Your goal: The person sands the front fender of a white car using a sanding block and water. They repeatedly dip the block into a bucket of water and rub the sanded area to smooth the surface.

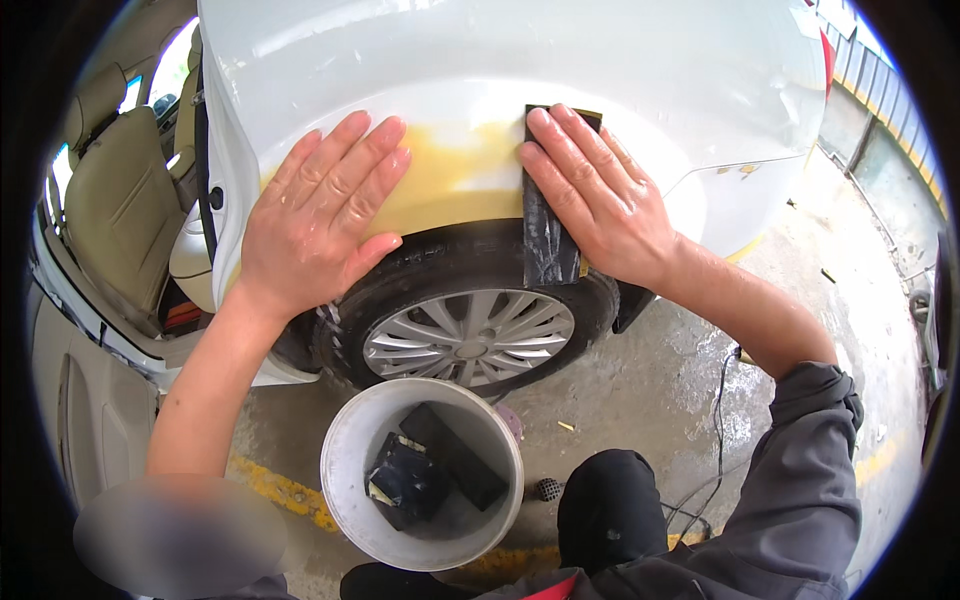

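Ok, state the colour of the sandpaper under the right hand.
The sandpaper is black with whitish smears; head view shows it.

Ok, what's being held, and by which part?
The black strip, pressed at its upper part under the fingers of the right hand; the left hand holds nothing.

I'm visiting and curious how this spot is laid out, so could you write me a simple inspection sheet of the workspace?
Surface: white car panel, with a yellowish patch above the wheel.
Job's things: black sheet against the panel; pale bucket holding dark pieces.
Clutter: small scrap on the floor.
Hands: left hand bare, fingers extended over the panel, contact unclear; right hand flat over the black sheet, thumb hidden.
Cables: dark cable on the floor at right.
Surroundings: beige car seat at left; wall at far right.
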`<state>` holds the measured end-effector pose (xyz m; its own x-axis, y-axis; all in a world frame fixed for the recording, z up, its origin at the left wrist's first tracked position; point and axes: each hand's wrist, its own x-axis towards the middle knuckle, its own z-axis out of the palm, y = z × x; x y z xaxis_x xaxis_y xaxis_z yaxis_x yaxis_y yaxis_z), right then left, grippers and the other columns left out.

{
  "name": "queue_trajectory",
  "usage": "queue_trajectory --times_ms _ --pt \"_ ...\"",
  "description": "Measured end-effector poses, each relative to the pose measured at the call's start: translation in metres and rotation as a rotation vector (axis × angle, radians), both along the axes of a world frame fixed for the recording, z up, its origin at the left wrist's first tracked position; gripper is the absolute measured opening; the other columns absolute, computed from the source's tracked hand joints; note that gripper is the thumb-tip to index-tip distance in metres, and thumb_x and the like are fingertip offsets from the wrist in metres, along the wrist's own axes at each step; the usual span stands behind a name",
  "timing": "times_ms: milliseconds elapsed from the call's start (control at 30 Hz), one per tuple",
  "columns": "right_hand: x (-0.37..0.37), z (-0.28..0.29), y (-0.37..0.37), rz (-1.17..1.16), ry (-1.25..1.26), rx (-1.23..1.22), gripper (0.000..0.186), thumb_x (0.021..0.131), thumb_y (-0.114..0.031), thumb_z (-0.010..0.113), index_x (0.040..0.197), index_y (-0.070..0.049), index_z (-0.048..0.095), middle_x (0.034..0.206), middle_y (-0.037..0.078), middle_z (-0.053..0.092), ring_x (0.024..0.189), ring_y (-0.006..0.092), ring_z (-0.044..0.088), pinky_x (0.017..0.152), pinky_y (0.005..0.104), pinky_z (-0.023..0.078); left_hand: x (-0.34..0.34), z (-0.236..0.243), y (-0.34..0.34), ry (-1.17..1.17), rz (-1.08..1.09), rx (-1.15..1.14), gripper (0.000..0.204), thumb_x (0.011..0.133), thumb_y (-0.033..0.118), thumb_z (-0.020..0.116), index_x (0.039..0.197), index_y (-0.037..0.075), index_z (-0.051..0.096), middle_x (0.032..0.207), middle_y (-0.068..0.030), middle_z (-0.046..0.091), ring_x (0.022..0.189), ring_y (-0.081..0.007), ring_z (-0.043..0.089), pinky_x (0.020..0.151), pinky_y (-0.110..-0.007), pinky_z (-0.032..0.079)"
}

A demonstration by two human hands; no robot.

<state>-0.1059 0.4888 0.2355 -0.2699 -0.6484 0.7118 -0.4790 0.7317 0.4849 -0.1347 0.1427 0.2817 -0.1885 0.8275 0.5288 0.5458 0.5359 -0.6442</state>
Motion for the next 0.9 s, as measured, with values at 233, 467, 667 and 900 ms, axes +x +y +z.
queue_trajectory --times_ms 233,467,667,900 --pt "-0.013 0.004 -0.045 -0.006 0.125 -0.039 0.064 0.091 -0.012 0.06 0.152 0.005 0.048 0.163 0.03 0.042 0.152 0.0463 0.042 0.12 0.0602 0.04 0.003 0.005 0.007 -0.025 -0.073 0.066 0.076 0.085 0.035 0.08 0.155 0.016 0.056 0.161 -0.0024 0.055 0.151 -0.0276 0.049 0.123 -0.047 0.041" --pt "-0.019 -0.007 -0.022 0.004 0.156 -0.128 0.061 0.09 -0.016 0.061 0.146 0.006 0.057 0.16 0.03 0.047 0.151 0.0432 0.046 0.122 0.0561 0.04 0.0 0.005 0.007 0.002 -0.121 0.066 0.074 0.082 0.028 0.082 0.15 0.013 0.059 0.159 -0.0052 0.057 0.149 -0.0291 0.051 0.123 -0.047 0.041" --pt "-0.015 0.006 -0.027 0.092 0.125 -0.107 0.062 0.088 -0.01 0.066 0.146 0.009 0.056 0.158 0.029 0.052 0.145 0.0456 0.053 0.115 0.056 0.047 0.004 0.004 -0.005 -0.045 -0.066 -0.001 0.081 0.082 0.019 0.08 0.157 0.008 0.052 0.163 -0.0114 0.051 0.152 -0.0357 0.047 0.123 -0.052 0.039" --pt "-0.02 0.005 -0.074 0.111 0.198 -0.099 0.058 0.09 -0.015 0.059 0.144 0.005 0.06 0.157 0.028 0.053 0.144 0.0409 0.055 0.118 0.053 0.047 0.0 0.004 -0.006 -0.019 -0.059 0.005 0.076 0.085 0.023 0.078 0.156 0.012 0.053 0.162 -0.0079 0.052 0.152 -0.0313 0.047 0.123 -0.049 0.04"
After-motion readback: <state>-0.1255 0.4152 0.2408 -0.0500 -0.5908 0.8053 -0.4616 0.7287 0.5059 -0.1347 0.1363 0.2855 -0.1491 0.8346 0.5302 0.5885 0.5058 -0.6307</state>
